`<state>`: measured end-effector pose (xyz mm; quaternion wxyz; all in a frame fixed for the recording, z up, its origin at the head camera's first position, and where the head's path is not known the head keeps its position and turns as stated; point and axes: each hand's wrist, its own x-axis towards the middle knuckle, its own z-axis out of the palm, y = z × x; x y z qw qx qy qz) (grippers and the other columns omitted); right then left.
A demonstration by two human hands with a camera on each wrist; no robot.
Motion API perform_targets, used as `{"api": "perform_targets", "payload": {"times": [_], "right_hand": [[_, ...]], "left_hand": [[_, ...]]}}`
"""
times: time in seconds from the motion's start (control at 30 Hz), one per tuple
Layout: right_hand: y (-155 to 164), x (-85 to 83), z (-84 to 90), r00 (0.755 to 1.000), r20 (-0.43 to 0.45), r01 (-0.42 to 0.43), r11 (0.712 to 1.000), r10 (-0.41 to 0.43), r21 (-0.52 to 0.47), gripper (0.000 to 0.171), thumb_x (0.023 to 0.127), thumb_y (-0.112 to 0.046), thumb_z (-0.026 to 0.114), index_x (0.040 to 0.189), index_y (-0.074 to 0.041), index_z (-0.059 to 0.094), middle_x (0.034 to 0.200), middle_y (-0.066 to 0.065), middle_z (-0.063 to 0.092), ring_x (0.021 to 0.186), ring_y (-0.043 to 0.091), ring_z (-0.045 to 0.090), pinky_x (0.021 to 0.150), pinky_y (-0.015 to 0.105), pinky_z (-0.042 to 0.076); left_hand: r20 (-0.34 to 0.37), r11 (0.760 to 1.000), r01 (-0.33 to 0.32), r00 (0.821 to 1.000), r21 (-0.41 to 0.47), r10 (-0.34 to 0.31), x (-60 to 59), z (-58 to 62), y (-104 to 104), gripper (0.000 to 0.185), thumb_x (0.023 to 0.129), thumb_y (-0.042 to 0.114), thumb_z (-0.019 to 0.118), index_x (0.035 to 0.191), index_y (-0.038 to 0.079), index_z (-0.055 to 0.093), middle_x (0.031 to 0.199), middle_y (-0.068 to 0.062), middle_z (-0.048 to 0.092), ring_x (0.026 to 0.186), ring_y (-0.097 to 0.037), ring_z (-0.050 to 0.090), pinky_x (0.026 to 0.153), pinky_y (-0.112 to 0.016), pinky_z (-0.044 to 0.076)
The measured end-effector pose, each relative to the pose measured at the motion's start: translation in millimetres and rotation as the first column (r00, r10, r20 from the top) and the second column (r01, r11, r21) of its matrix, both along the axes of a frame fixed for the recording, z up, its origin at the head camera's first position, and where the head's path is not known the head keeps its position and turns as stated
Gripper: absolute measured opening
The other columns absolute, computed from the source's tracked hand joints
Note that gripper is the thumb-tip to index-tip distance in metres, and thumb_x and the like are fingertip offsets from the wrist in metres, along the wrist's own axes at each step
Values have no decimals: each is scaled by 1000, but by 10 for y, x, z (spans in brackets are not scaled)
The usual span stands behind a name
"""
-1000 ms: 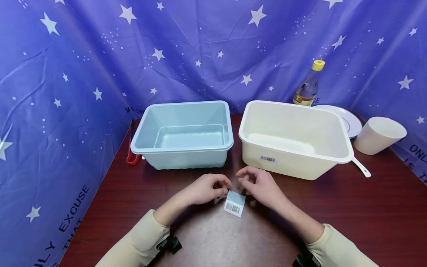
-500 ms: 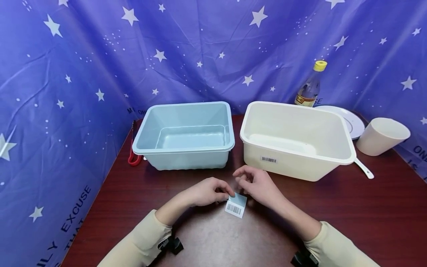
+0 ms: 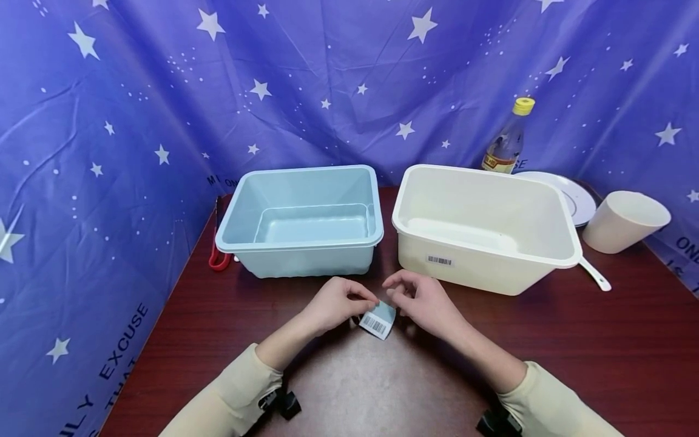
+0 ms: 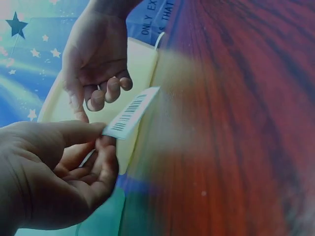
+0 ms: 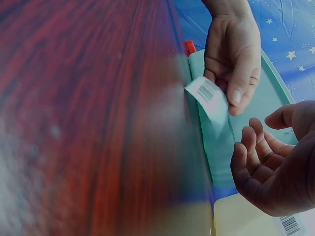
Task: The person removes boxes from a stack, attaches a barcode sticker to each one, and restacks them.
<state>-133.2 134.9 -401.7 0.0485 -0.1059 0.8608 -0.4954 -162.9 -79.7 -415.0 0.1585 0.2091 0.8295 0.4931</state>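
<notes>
Between thumb and fingertips, my left hand (image 3: 335, 306) pinches the top edge of a small barcode label (image 3: 377, 323), pale blue above and white with the barcode below. In the left wrist view the label (image 4: 129, 114) slants up off the dark red table. My right hand (image 3: 427, 303) hovers just right of it, fingers loosely curled with nothing between them. The right wrist view shows a gap between that thumb and fingers, the bending label (image 5: 206, 93) apart from them. A light blue plastic bin (image 3: 306, 261) and a cream bin (image 3: 486, 276) stand just beyond my hands.
The cream bin bears a barcode sticker (image 3: 439, 260). Behind it are a yellow-capped bottle (image 3: 501, 149) and a white plate (image 3: 581, 203). A white cup (image 3: 622, 224) and a white handle (image 3: 595, 275) lie to its right. Red-handled scissors or similar (image 3: 218, 258) lie left of the blue bin.
My left fingers came down on the label's top edge, took hold of it and raised it, tilting it slightly toward the bins. The right hand has stayed nearly still.
</notes>
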Motion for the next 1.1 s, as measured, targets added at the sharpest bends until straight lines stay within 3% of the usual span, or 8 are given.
{"api": "perform_targets", "payload": {"times": [0.13, 0.33, 0.43, 0.57, 0.8, 0.9, 1.03, 1.1], "right_hand": [[11, 3, 6, 999, -25, 49, 999, -48, 11, 12, 96, -11, 64, 106, -8, 70, 78, 7, 65, 62, 28, 64, 55, 31, 51], [23, 7, 20, 996, 34, 86, 995, -88, 47, 13, 98, -24, 67, 99, -10, 66, 76, 8, 67, 58, 25, 65, 58, 35, 53], [17, 1, 6, 996, 81, 20, 1000, -21, 16, 14, 98, -22, 68, 98, -8, 66, 74, 9, 69, 58, 26, 65, 55, 37, 55], [20, -4, 16, 998, 59, -8, 1000, 9, -28, 9, 98, -14, 67, 95, -6, 66, 73, 10, 67, 58, 29, 65, 52, 38, 55], [58, -17, 41, 998, 57, -19, 999, 22, -48, 8, 100, -14, 64, 97, -6, 64, 76, 16, 65, 58, 31, 64, 52, 43, 55], [57, -8, 35, 997, -74, 27, 999, -24, 37, 10, 96, -16, 70, 99, -8, 63, 83, 9, 63, 67, 23, 62, 61, 35, 54], [35, 30, 35, 951, -298, 134, 978, -81, 161, 20, 88, -15, 80, 91, -15, 60, 81, -2, 55, 72, 13, 52, 64, 29, 45], [18, 53, 42, 941, -335, 122, 974, -52, 190, 23, 86, -16, 81, 84, -19, 59, 72, -6, 52, 65, 11, 50, 58, 27, 42]], "left_hand": [[36, 988, -114, 993, 103, 111, -11, 10, 10, 8, 89, 10, 76, 96, 9, 80, 90, 0, 74, 63, -15, 64, 60, -32, 56], [102, 922, -242, 970, 302, 222, -23, 8, 17, 12, 89, 4, 75, 100, -1, 77, 89, -10, 75, 74, -14, 68, 74, -40, 58], [128, 893, -257, 966, 368, 226, -23, 20, 18, 14, 89, 2, 74, 102, -4, 76, 94, -13, 74, 75, -14, 68, 76, -43, 58], [159, 867, -234, 970, 439, 182, -21, 41, 25, 17, 89, -1, 73, 104, -8, 73, 99, -15, 73, 77, -15, 68, 75, -38, 59], [196, 848, -207, 973, 487, 125, -3, 76, 38, 18, 91, -1, 71, 107, -9, 72, 99, -13, 72, 74, -17, 68, 70, -32, 59], [220, 838, -231, 966, 494, 136, -5, 74, 46, 18, 90, -1, 72, 106, -10, 73, 98, -13, 73, 73, -16, 67, 70, -30, 59], [248, 822, -257, 958, 508, 146, -4, 68, 60, 18, 88, -3, 73, 105, -10, 73, 98, -14, 73, 72, -17, 68, 71, -31, 59], [258, 817, -259, 956, 515, 141, 6, 70, 69, 19, 88, -3, 73, 105, -11, 73, 98, -15, 73, 72, -17, 69, 72, -32, 60]]}}
